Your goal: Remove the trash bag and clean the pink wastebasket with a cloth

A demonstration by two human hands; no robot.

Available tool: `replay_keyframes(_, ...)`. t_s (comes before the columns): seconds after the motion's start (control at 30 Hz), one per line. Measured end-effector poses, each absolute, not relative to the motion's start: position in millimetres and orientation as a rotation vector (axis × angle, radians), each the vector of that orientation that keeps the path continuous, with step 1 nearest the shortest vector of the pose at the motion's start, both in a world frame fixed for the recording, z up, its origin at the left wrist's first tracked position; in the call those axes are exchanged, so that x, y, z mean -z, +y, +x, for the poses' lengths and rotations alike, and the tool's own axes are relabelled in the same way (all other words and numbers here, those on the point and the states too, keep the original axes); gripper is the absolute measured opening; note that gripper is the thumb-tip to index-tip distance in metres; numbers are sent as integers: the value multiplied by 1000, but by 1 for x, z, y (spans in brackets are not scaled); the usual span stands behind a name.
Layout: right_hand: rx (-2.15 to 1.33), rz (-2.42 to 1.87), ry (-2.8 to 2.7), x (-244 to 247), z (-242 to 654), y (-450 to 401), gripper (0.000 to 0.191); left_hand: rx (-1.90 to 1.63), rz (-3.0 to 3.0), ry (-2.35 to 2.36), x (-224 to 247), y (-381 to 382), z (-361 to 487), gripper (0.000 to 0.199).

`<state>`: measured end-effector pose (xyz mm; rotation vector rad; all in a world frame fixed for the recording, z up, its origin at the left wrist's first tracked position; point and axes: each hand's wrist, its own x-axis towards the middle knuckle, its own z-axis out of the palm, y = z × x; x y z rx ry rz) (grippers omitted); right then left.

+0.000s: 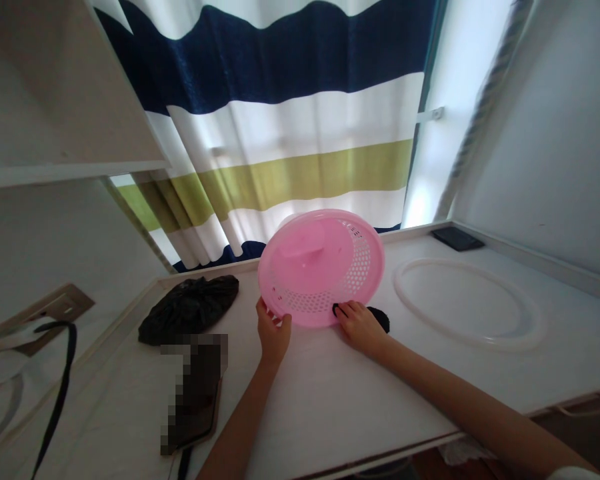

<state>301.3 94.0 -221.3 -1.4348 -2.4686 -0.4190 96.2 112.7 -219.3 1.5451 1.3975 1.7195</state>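
Observation:
A pink plastic colander (pixel 325 267) with rows of small holes is tilted up above the white tabletop, its round inside facing me. My left hand (pixel 274 330) grips its lower left rim, thumb in front. At the lower right rim, my right hand (pixel 357 323) is closed around a black cloth (pixel 380 319), pressing it against the rim. Part of the cloth sticks out behind the fingers and its full shape is hidden.
A translucent white round lid (pixel 470 303) lies to the right, with a flat black object (pixel 457 238) behind it. On the left are a crumpled black plastic bag (pixel 190 308), a phone (pixel 200 393) partly pixelated, and a black cable (pixel 63 387) near the wall socket (pixel 65 307).

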Motion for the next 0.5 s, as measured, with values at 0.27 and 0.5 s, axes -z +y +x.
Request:
replay_keyframes(0.27,375,-1506,-2367,226,296,94,34,-1689,1459,1270,227,109,110,38)
replay_keyframes(0.5,332,-1487,-2362,229,295,94,33,-1634,1377,1247,230,112,110,35)
